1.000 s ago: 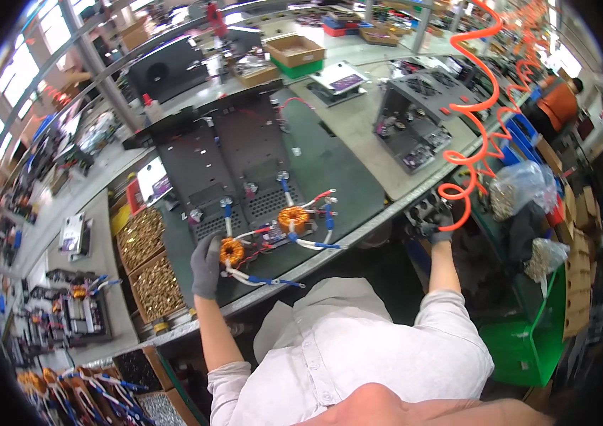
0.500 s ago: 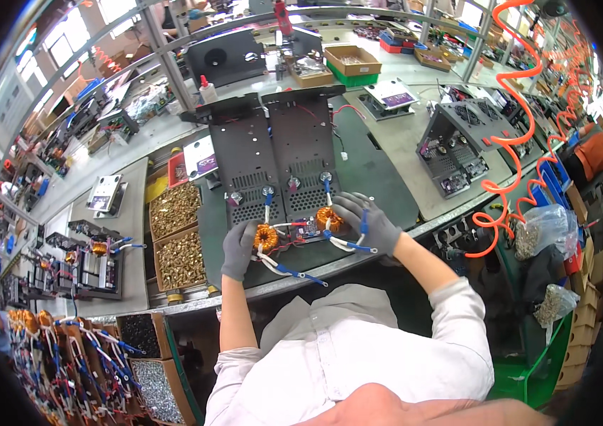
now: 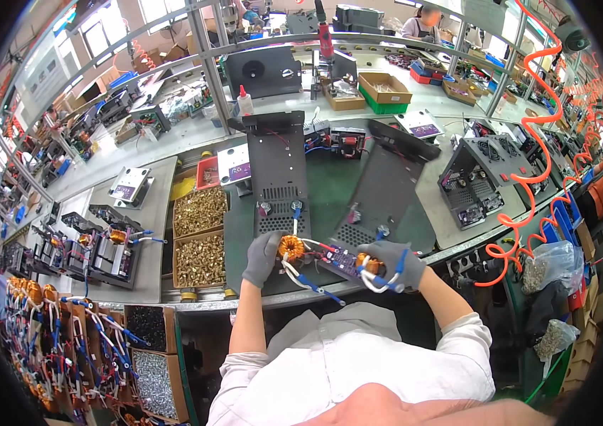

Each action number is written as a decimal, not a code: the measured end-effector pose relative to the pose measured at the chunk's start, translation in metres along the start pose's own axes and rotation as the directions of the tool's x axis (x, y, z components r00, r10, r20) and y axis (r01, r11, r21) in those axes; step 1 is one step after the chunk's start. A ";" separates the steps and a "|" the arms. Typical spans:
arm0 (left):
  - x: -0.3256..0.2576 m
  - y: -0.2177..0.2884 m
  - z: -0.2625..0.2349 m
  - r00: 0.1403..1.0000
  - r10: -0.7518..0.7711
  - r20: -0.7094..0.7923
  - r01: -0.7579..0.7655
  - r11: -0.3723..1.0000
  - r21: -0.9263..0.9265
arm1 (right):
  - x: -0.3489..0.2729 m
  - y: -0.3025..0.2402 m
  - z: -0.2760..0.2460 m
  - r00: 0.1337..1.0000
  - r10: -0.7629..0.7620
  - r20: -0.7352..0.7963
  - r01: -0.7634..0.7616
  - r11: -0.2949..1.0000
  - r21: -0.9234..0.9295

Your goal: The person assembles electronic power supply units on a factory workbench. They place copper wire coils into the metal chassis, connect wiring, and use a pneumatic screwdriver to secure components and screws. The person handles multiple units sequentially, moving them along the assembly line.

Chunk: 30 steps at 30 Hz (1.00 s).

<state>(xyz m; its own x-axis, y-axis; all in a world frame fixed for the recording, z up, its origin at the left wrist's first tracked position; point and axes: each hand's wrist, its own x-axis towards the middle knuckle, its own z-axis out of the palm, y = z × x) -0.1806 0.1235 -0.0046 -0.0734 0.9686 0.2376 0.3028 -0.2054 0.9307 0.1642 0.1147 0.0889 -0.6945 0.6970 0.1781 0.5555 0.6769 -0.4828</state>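
Note:
My left hand (image 3: 261, 259), in a grey glove, closes its fingers on the left edge of a copper-wound ring coil (image 3: 291, 248). Blue-and-white leads with ring ends (image 3: 312, 285) trail from that coil. The coil lies at the near end of an upright-lying black metal panel (image 3: 278, 167) with vent slots. My right hand (image 3: 398, 261), gloved too, is wrapped round a second copper coil (image 3: 371, 265), partly hiding it. This coil sits at the near end of another black panel (image 3: 385, 188), slanted toward the far right. Between the hands lies a purple circuit board (image 3: 338, 260).
Left of the work mat (image 3: 239, 234) stand boxes of brass fittings (image 3: 200, 261). Partly built units (image 3: 95, 252) sit farther left, and coils with leads (image 3: 39, 319) hang below. At right is an open metal chassis (image 3: 472, 181); an orange coiled hose (image 3: 521, 181) hangs there.
The right panel, which lay beside the left one, has swung away to a slant, opening a gap. My right hand moved right and nearer with its coil. The whole view has shifted.

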 end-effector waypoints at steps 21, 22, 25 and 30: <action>0.015 0.028 -0.012 0.838 -0.094 0.538 0.166 0.982 -0.086 | 0.019 -0.059 0.028 0.808 -0.250 -0.534 0.085 0.945 -0.315; 0.009 0.038 -0.012 0.818 -0.117 0.563 0.240 0.959 -0.151 | 0.031 -0.058 0.030 0.850 -0.203 -0.486 0.085 0.964 -0.253; -0.010 0.065 -0.026 0.753 -0.119 0.647 0.364 0.894 -0.260 | 0.054 -0.035 0.045 0.960 -0.165 -0.226 0.114 0.968 -0.222; -0.044 0.125 -0.061 0.602 -0.175 0.779 0.305 0.952 -0.021 | 0.057 -0.055 0.026 0.946 -0.191 0.261 0.087 0.928 0.363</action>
<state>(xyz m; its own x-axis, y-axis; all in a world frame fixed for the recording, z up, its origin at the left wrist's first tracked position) -0.1978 0.0467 0.1186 0.6434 0.7279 -0.2370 0.2459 0.0966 0.9645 0.0820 0.1112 0.1032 -0.8825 0.4688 0.0367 0.2893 0.6029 -0.7435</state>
